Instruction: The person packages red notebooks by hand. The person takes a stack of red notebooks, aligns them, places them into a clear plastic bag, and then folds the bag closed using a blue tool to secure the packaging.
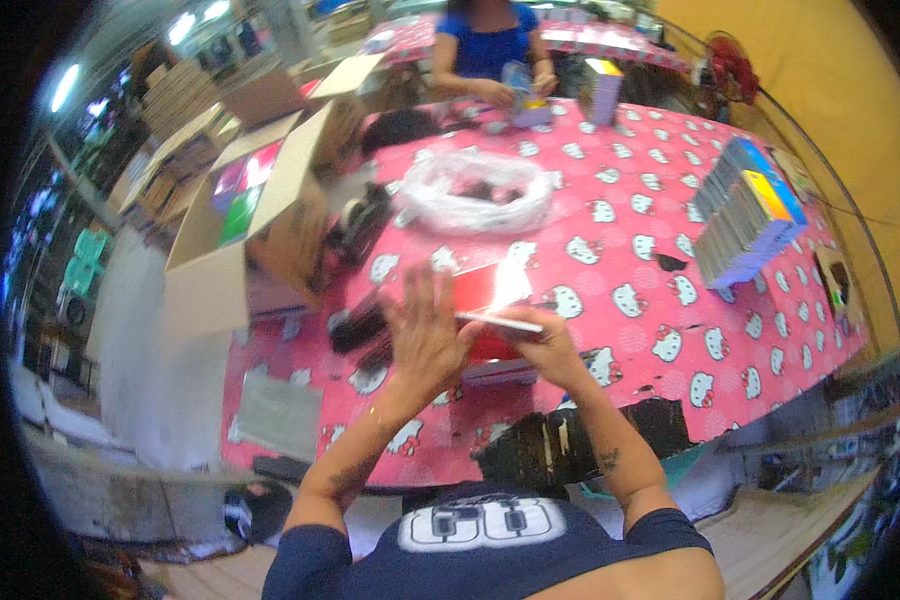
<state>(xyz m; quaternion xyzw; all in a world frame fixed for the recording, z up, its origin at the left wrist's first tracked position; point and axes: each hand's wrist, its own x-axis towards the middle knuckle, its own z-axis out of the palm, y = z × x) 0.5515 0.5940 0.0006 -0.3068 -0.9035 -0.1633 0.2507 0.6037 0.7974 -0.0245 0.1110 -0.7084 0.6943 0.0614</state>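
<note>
A glossy red, flat-sided box (pixel 475 288) stands in front of me above the pink table, bright with glare. My left hand (pixel 425 330) lies along its left side with the fingers stretched out and the palm flat. A thin white-edged flap or panel (pixel 505 321) slants across the box's near side, and the fingers and thumb of my right hand (pixel 548 350) close on its right end. Below it shows more red surface with a pale lower edge. Whether the white-edged panel is joined to the box I cannot tell.
A plastic bag (pixel 478 195) lies beyond my hands. Packed thin boxes (pixel 745 225) stand at the right. Left is an open carton (pixel 280 245) with colored packs, near a black tape dispenser (pixel 360 215). Opposite, a person in blue (pixel 485 50) handles small items. The table's near edge is torn.
</note>
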